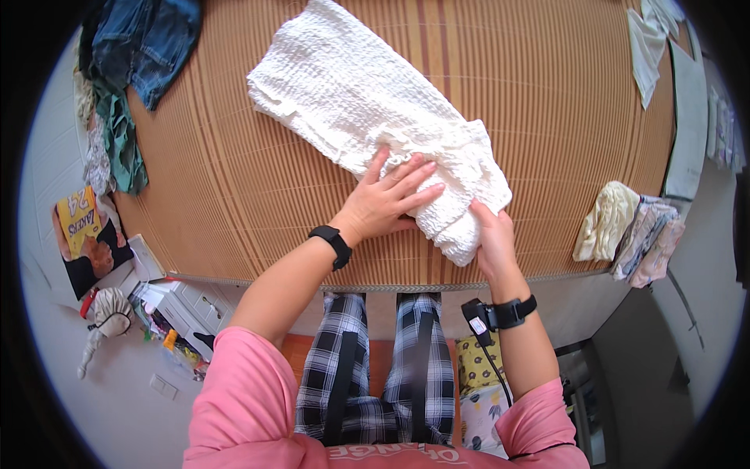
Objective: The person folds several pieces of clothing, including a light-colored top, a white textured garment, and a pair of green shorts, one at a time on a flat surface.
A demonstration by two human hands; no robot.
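A white textured knit garment (pixel 363 88), folded lengthwise into a long strip, lies slantwise on a bamboo mat (pixel 545 129). Its near end is doubled over into a thick bundle. My left hand (pixel 392 190) rests flat on that bundle with the fingers spread, pressing the cloth. At the right edge of the bundle, my right hand (pixel 495 231) grips the folded corner, thumb on top and the other fingers hidden beneath. Which part of the garment is folded under cannot be made out.
Blue denim (pixel 143 44) and a green cloth (pixel 120 138) lie at the left edge of the mat. Folded clothes (pixel 633 234) stand in a row at the right edge, near a white cloth (pixel 647 53) farther back. A white drawer cabinet (pixel 196 305) stands at lower left.
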